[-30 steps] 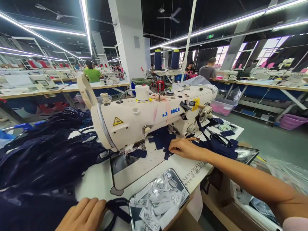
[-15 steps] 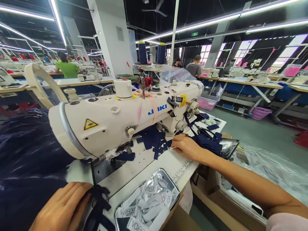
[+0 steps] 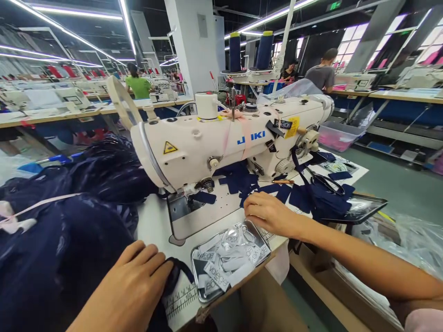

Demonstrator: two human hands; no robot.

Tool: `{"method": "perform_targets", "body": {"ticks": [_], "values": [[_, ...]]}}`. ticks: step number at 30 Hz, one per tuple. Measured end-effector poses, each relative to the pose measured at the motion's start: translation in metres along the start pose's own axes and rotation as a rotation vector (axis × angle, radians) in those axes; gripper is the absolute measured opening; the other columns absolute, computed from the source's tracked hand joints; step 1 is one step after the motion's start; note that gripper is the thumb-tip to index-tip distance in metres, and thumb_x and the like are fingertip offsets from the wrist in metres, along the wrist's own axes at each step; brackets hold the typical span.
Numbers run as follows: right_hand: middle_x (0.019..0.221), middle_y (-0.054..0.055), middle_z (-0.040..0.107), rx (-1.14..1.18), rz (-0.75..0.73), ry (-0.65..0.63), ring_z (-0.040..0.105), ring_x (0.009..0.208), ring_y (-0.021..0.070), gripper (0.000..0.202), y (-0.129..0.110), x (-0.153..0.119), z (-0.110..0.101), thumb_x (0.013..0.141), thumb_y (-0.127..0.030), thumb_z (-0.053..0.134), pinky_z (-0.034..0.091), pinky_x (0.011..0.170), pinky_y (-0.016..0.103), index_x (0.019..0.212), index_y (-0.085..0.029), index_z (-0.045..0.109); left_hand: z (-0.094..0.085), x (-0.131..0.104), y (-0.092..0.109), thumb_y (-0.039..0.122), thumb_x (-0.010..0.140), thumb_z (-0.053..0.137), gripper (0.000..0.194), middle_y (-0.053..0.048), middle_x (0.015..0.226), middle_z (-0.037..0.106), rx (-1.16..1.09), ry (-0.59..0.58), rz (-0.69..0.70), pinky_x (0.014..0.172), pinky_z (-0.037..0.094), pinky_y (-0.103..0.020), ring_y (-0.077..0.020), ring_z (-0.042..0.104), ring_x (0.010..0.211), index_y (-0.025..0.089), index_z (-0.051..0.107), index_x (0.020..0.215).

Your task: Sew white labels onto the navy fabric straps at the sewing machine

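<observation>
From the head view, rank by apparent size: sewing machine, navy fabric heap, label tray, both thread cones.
Largest: sewing machine and navy fabric heap, unranked because the heap is nearer the camera.
Next: label tray.
Smallest: left thread cone and right thread cone, which look alike.

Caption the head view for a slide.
Left hand at a dark navy fabric strip, right hand beside a silver metal tray of white labels, before a cream sewing machine.

We have our left hand (image 3: pixel 129 281) low in front, its back upward and fingers (image 3: pixel 152 263) curled, while our right forearm (image 3: pixel 356 253) slants inward to our right hand (image 3: pixel 270 212), likewise curled.
</observation>
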State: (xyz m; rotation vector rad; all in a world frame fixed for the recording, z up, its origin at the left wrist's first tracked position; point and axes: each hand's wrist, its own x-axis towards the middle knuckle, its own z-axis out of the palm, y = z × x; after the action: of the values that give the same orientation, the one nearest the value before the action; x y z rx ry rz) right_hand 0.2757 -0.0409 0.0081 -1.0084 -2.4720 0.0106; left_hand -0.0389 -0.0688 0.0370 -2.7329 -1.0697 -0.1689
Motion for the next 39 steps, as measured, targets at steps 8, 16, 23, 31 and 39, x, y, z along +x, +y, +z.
{"method": "perform_targets", "body": {"ticks": [8, 16, 23, 31, 39], "values": [[0.084, 0.003, 0.054, 0.066, -0.222, -0.182, 0.046, 0.079, 0.0138, 0.009, -0.031, 0.045, 0.013, 0.084, -0.019, 0.048, 0.034, 0.07, 0.027, 0.08, -0.016, 0.056, -0.006, 0.034, 0.021, 0.003, 0.074, 0.04, 0.025, -0.002, 0.069, 0.06, -0.073, -0.162, 0.005, 0.06, 0.038, -0.029, -0.0167, 0.053, 0.063, 0.018, 0.06, 0.076], [0.086, 0.002, 0.053, -0.153, -0.369, -0.272, 0.042, 0.078, 0.016, 0.008, -0.061, 0.072, 0.03, 0.08, -0.019, 0.054, 0.031, 0.068, 0.03, 0.072, -0.019, 0.056, 0.001, 0.012, 0.009, 0.01, 0.079, 0.04, 0.022, -0.002, 0.082, 0.063, -0.086, 0.031, 0.058, 0.075, 0.037, -0.031, -0.0171, 0.054, 0.082, 0.019, 0.059, 0.074], [0.074, 0.006, 0.049, -0.244, -0.468, -0.282, 0.041, 0.076, 0.0199, 0.009, -0.074, 0.073, 0.043, 0.075, -0.009, 0.049, 0.031, 0.067, 0.035, 0.07, -0.014, 0.055, 0.0, -0.002, -0.002, 0.005, 0.068, 0.05, 0.026, -0.007, 0.113, 0.056, 0.158, -0.009, 0.08, 0.083, 0.031, -0.038, -0.0237, 0.046, 0.103, 0.022, 0.061, 0.085], [0.078, 0.006, 0.052, 0.082, -0.281, -0.195, 0.044, 0.079, 0.0169, 0.013, -0.067, 0.068, 0.045, 0.076, -0.005, 0.046, 0.033, 0.072, 0.032, 0.074, -0.013, 0.057, 0.0, -0.017, 0.006, 0.016, 0.072, 0.055, 0.01, -0.007, 0.107, 0.057, 0.088, -0.098, 0.162, 0.074, 0.033, -0.033, -0.0183, 0.05, 0.085, 0.019, 0.061, 0.079], [0.051, -0.007, 0.037, 1.047, 0.532, 0.011, 0.031, 0.046, 0.0058, 0.008, -0.031, 0.069, 0.032, 0.067, -0.021, 0.054, 0.024, 0.045, 0.02, 0.065, -0.014, 0.052, 0.001, 0.014, 0.01, 0.023, 0.08, 0.045, 0.022, -0.001, 0.073, 0.058, -0.293, 0.272, -0.024, 0.072, 0.035, -0.033, -0.0173, 0.049, 0.077, 0.02, 0.057, 0.063]]}}
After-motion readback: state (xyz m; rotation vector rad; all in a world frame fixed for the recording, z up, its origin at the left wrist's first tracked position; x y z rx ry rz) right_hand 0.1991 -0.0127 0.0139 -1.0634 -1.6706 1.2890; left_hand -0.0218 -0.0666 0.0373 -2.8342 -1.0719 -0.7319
